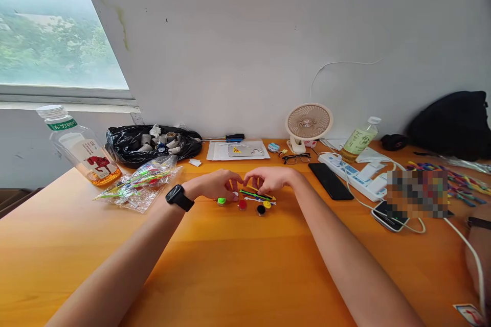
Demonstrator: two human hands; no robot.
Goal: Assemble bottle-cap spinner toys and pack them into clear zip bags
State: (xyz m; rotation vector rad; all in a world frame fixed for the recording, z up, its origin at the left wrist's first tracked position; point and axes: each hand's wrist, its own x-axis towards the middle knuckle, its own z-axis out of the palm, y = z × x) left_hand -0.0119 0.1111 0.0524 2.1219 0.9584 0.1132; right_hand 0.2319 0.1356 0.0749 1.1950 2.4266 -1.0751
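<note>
My left hand (220,184), with a black watch (179,197) on its wrist, has its fingers bent downward. Its thumb is at a small white round piece (235,195) and seems to pinch it. Fingertips of both hands nearly meet. My right hand (267,180) arches with thumb and fingers apart over thin arrow-shaped strips: a yellow strip (271,197), a green and black strip (255,194) and a white strip (261,201). In front lie a green round piece (221,201), a red one (242,205), a black one (261,210) and a yellow one (267,204).
On the left are a tilted drink bottle (86,150), a clear bag of coloured parts (141,184) and a black plastic bag (153,144). A screwdriver (233,138), fan (309,121) and glasses (297,158) sit behind. Rightward lie a phone (330,181), power strip (351,174) and another person's arm (477,245).
</note>
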